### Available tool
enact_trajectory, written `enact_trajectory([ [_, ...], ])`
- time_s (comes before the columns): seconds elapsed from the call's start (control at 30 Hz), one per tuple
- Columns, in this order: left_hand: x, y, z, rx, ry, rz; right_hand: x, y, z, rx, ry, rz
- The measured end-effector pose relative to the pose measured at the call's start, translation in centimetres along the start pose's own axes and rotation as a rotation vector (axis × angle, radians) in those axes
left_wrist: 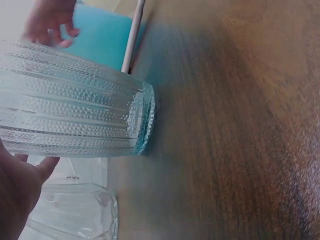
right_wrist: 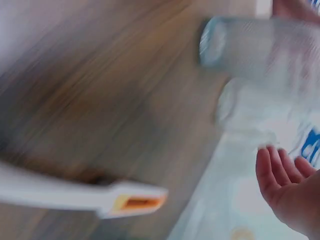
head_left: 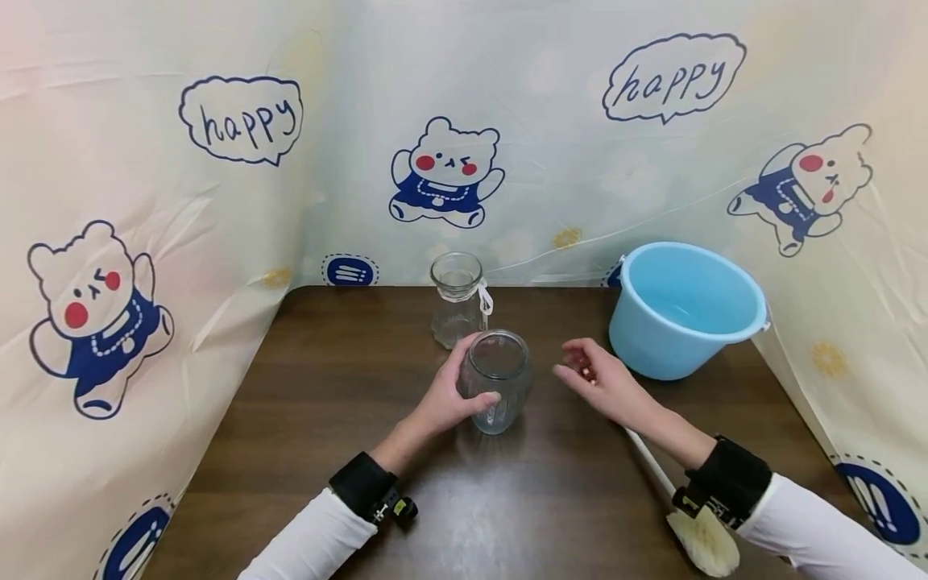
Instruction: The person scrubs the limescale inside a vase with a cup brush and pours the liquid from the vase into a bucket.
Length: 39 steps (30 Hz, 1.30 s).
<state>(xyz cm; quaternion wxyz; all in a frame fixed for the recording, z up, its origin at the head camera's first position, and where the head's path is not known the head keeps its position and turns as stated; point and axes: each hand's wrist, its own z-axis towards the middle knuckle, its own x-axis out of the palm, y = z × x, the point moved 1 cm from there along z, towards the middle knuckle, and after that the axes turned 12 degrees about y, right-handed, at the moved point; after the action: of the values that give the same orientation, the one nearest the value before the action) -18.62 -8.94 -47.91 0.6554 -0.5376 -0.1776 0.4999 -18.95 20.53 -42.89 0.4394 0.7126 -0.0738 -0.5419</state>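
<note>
My left hand (head_left: 445, 395) grips a ribbed clear glass jar (head_left: 507, 395) in the middle of the table, thumb across its near side. The jar stands roughly upright with its mouth facing up; in the left wrist view its textured base (left_wrist: 145, 120) is close to the tabletop, contact unclear. To the right of it, my right hand (head_left: 612, 383) hovers with loosely bent fingers and nothing in them. In the right wrist view its relaxed fingers (right_wrist: 280, 170) show the same. Behind the held jar is a second glass jar (head_left: 453, 314) with a white bow at its neck.
A light blue bucket (head_left: 660, 350) stands at the back right, close to my right hand. Under my right forearm lies a long white-handled tool (head_left: 652, 467) with a cream, sponge-like head (head_left: 703, 544). A printed cloth (head_left: 551, 161) surrounds the dark wooden table (head_left: 326, 403).
</note>
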Motion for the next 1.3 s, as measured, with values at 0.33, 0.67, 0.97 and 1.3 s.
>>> enact_trajectory([
  [0.33, -1.0, -0.6, -0.5, -0.004, 0.023, 0.091, 1.9, 4.7, 0.9, -0.138, 0.005, 0.070],
  [0.67, -5.0, -2.2, -3.3, 0.016, 0.032, 0.464, 2.7, 4.9, 1.2, -0.137, 0.013, 0.101],
  [0.97, -10.4, -3.5, -4.5, -0.235, 0.071, 0.954, 3.0, 5.2, 1.8, -0.128, 0.011, 0.124],
  [1.3, -12.1, -3.0, -6.0, -0.401, 0.081, 0.998, 5.1, 5.2, 2.6, -0.143, -0.016, 0.200],
])
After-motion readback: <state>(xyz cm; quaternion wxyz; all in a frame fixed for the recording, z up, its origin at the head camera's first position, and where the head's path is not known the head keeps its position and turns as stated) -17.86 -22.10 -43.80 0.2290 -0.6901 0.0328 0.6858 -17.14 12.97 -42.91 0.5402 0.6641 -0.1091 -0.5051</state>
